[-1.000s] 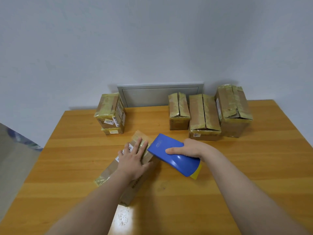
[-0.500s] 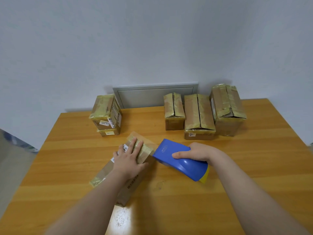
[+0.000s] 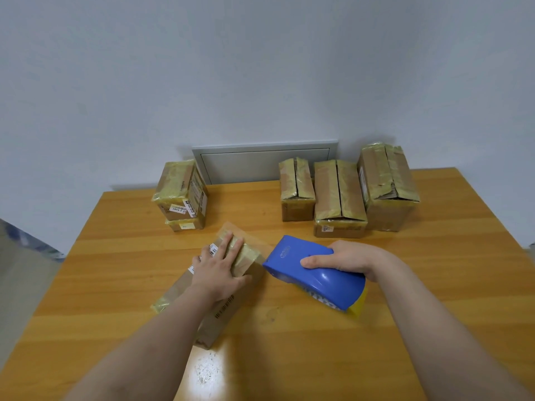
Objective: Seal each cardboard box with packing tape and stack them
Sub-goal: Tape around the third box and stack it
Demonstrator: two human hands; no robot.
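A long flat cardboard box [image 3: 228, 306] lies slanted on the wooden table [image 3: 434, 285], with yellowish tape along its top. My left hand [image 3: 220, 267] lies flat on it, fingers straight, pressing it down. My right hand [image 3: 350, 259] grips a blue tape dispenser [image 3: 315, 273] just right of the box's far end, its front tip close to the box corner. A stretch of tape runs over the box's far end [image 3: 246, 235].
Two taped boxes stand stacked at the back left [image 3: 181, 195]. Three taped boxes stand in a row at the back right [image 3: 296, 189], [image 3: 338, 198], [image 3: 388, 183]. A grey wall panel [image 3: 265, 162] sits behind them. The table's left edge drops to the floor.
My right hand has drawn the blue dispenser to the right, off the box's end. My left hand stays pressed on the box.
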